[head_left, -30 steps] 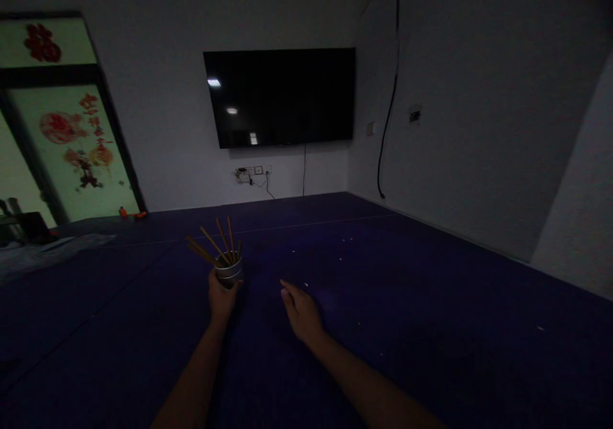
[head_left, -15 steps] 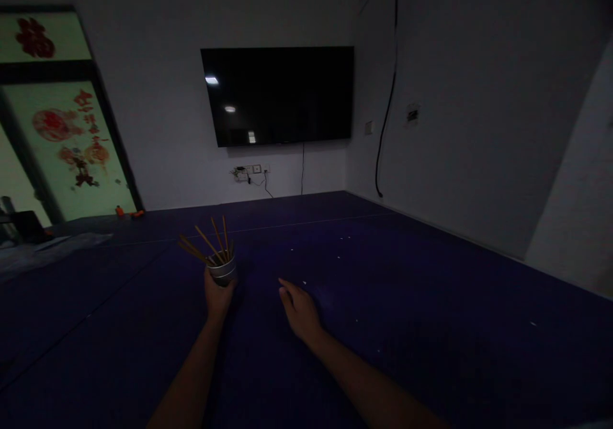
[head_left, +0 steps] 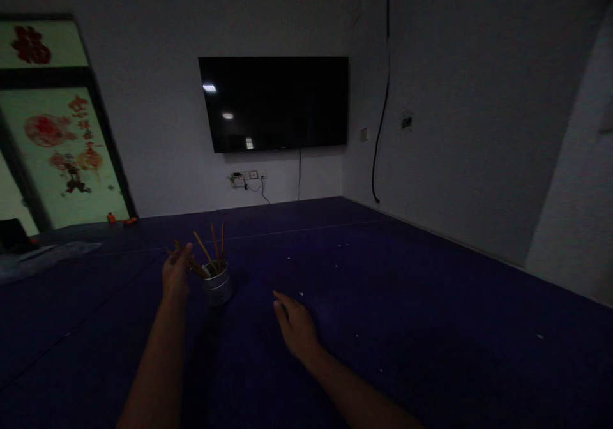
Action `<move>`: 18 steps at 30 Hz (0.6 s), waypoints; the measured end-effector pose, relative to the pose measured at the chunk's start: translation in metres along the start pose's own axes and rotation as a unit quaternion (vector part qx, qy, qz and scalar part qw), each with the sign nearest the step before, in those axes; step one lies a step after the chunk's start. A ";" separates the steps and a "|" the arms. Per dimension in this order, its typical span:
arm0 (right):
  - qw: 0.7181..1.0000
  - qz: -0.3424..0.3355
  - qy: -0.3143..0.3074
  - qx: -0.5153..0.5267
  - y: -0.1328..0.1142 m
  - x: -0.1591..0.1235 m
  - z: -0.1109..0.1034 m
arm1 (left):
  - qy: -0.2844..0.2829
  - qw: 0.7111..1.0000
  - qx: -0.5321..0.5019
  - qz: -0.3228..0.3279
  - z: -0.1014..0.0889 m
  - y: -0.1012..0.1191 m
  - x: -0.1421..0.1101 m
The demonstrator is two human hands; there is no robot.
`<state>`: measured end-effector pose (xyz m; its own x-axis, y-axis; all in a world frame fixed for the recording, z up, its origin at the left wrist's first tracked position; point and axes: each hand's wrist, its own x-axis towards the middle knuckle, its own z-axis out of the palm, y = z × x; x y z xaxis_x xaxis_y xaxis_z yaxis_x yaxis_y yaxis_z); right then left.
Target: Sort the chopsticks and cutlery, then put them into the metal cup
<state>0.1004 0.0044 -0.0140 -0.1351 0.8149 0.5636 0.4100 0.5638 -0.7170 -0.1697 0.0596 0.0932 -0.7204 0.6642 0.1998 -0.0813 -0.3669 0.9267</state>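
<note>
A grey cylindrical cup [head_left: 218, 288] stands upright on the dark blue surface, holding several thin wooden sticks [head_left: 214, 242]. Some sticks lean out over the cup's left rim, and my left hand [head_left: 176, 272] has its fingers closed around these, left of the cup. Their lower ends are still inside it. To the right, apart from the cup, my right hand [head_left: 295, 327] rests low over the surface, empty, with forefinger stretched out and thumb slightly apart. The dim light hides whether the sticks are chopsticks or pencils.
Small white scraps [head_left: 336, 265] dot the blue surface [head_left: 431, 327]. Clear plastic sheeting [head_left: 62, 253] and small orange items [head_left: 129, 222] lie at the far left. A television [head_left: 280, 103] hangs on the back wall, with a black cable [head_left: 382, 122] on the right wall.
My left hand has let go of the cup and moved up and left onto the leaning sticks. My right hand has stayed nearly in place. The view has shifted slightly.
</note>
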 end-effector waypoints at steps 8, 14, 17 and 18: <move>1.000 -0.004 -0.006 0.000 -0.006 -0.001 -0.003 | -0.045 0.996 0.018 -0.071 0.004 0.000 -0.003; 1.000 -0.001 -0.016 -0.012 -0.005 0.001 -0.004 | -0.046 0.992 0.105 -0.043 -0.001 0.001 -0.003; 1.000 -0.004 -0.018 -0.018 -0.006 0.002 -0.004 | -0.045 0.993 0.108 -0.031 0.001 0.004 -0.007; 1.000 -0.005 -0.018 -0.019 -0.006 0.002 -0.004 | -0.043 0.993 0.106 -0.028 0.002 0.004 -0.009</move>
<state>0.1015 0.0015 -0.0069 -0.1707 0.8137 0.5557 0.4426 0.5672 -0.6946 -0.1624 0.0537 0.0963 -0.6566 0.7363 0.1638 0.0344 -0.1877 0.9816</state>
